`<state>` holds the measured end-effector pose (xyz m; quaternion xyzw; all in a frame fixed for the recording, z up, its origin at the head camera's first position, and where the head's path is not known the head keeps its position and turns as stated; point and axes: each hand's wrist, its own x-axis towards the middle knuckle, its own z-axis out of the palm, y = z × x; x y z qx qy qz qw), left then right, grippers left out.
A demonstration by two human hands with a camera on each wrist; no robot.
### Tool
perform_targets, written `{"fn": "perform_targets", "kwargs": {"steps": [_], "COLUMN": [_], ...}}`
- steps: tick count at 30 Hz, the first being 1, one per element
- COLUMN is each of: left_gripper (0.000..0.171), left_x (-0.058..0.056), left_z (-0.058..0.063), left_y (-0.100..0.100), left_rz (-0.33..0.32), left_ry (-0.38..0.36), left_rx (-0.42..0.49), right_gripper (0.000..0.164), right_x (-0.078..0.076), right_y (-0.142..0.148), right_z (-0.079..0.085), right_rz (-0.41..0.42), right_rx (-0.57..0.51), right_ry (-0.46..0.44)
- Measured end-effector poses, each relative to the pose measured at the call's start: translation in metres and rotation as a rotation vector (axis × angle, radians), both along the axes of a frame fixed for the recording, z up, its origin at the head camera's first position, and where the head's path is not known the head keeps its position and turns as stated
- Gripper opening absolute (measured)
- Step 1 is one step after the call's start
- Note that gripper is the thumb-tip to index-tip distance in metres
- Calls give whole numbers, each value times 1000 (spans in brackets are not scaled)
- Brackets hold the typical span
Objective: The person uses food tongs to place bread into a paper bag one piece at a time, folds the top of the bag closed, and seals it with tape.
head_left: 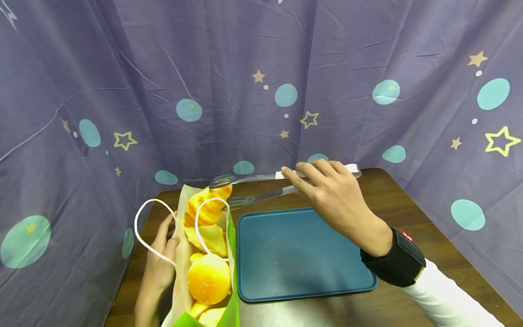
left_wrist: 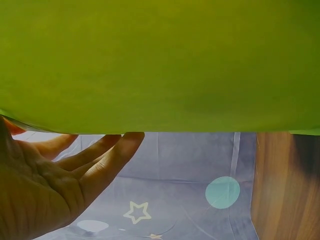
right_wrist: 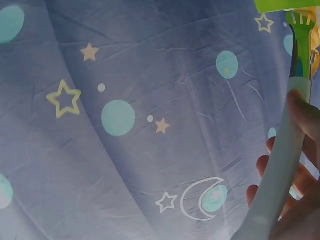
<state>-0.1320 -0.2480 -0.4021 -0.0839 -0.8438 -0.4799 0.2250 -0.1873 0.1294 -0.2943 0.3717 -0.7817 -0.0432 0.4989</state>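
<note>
My right hand point(head_left: 335, 195) grips clear tongs point(head_left: 261, 177) by their white handle, and their two arms are spread apart. One tip overlaps the top of a golden croissant point(head_left: 206, 209) in the head view; the other lies at its right, by the bag's rim. The croissant stands in the far end of a green bag point(head_left: 234, 272) with white rope handles. Along the bag's left side, my left hand point(head_left: 161, 259) touches its outer wall, with straight fingers point(left_wrist: 107, 172) in the left wrist view. Behind the bag's edge, those fingertips are hidden.
Inside the bag, a flat yellow piece point(head_left: 208, 238), a sesame bun point(head_left: 209, 279) and paler pieces lie nearer me. A blue tray point(head_left: 302, 254) lies to the right on the brown wooden table point(head_left: 388, 200). A patterned purple curtain point(head_left: 335, 59) hangs behind it.
</note>
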Motion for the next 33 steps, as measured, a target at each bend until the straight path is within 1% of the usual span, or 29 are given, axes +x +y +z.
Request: {"fn": "perform_targets", "kwargs": {"steps": [2,6,10,12,14,18,20,24,28,29,31,33], "left_gripper": [56,55,55,55,55,56,56,55,55,55,56,56], "left_x": [0,0,1,1,1,0,0,-1,0,0,0,1], "left_z": [0,0,0,0,0,1,1,2,2,3,2,1], "left_y": [0,0,0,0,1,2,3,4,3,3,2,1], "left_rz": [-3,-10,-13,-12,-18,-14,-12,-17,-15,-10,2,12], "left_ry": [-2,-2,-13,-18,-24,-11,-4,-12,-30,-36,-47,-55], "left_rx": [4,6,6,7,20,27,26,38,34,28,12,1], "right_gripper": [37,50,58,61,63,63,62,63,61,60,57,53], "right_x": [1,2,2,1,1,2,3,6,9,10,12,12], "right_y": [3,5,7,7,7,7,8,13,21,22,26,29], "right_z": [0,-1,-4,-5,-6,-6,-6,-12,-26,-31,-41,-53], "right_rz": [-4,-11,-3,17,54,127,135,103,17,-10,-71,-131], "right_rx": [-3,-7,-39,-65,-104,-177,-195,-225,-311,-334,-378,-419], "right_ry": [-25,-61,-102,-126,-162,-228,-247,-271,-354,-388,-482,-614]}}
